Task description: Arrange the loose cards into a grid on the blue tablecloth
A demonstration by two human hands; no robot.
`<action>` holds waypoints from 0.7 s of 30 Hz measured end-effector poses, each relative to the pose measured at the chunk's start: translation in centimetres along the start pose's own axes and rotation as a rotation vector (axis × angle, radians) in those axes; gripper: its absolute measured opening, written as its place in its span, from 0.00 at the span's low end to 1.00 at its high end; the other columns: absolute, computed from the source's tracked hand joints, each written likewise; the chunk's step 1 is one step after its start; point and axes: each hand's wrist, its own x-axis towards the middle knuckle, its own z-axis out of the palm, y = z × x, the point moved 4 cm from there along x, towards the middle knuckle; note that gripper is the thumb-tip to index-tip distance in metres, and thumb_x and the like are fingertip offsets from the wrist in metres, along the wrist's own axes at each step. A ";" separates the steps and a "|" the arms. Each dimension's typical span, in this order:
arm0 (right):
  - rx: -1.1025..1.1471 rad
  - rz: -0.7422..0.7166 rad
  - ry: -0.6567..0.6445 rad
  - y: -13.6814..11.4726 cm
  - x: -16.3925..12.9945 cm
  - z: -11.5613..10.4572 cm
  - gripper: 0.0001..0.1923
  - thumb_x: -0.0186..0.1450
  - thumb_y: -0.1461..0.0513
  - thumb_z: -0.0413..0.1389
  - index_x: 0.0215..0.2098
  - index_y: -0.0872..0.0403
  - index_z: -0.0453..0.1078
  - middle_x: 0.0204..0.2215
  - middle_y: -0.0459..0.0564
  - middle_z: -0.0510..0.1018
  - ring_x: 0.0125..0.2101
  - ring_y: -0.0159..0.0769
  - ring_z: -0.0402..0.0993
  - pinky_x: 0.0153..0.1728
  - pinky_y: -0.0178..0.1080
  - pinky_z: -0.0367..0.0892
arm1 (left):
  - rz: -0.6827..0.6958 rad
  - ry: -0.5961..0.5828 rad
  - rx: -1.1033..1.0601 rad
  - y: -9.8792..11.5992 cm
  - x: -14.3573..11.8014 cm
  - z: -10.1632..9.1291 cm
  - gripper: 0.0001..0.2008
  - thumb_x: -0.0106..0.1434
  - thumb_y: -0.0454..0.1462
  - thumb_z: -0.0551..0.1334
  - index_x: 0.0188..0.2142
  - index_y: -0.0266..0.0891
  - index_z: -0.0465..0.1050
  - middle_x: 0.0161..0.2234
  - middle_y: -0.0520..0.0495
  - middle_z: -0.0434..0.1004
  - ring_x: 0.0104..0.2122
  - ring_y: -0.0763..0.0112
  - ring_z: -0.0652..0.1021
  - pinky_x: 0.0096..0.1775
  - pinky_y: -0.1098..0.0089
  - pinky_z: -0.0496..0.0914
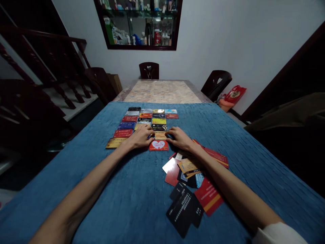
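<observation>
Both my hands are at the sides of an orange card lying in the third column of a grid of cards. My left hand is closed, with its fingertips at the card's left edge, and partly covers the cards beneath it. My right hand has its fingers bent together at the right edge. Just nearer to me is a red card with a white heart. Directly beyond lies a black card with a gold design. A gold card ends the left column.
A loose pile of mixed cards lies under my right forearm, including a black card and a red card. Blue cloth covers the near table. Chairs stand around the far end, below a wall cabinet.
</observation>
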 end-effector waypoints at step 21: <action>-0.006 -0.075 0.101 -1.2 -0.2 -3.5 0.10 0.66 0.62 0.58 0.45 0.53 0.76 0.40 0.53 0.79 0.41 0.41 0.71 0.44 0.43 0.64 | 0.184 -0.100 -0.235 8.9 0.2 -1.2 0.04 0.61 0.36 0.63 0.32 0.36 0.76 0.40 0.43 0.76 0.43 0.62 0.75 0.48 0.63 0.68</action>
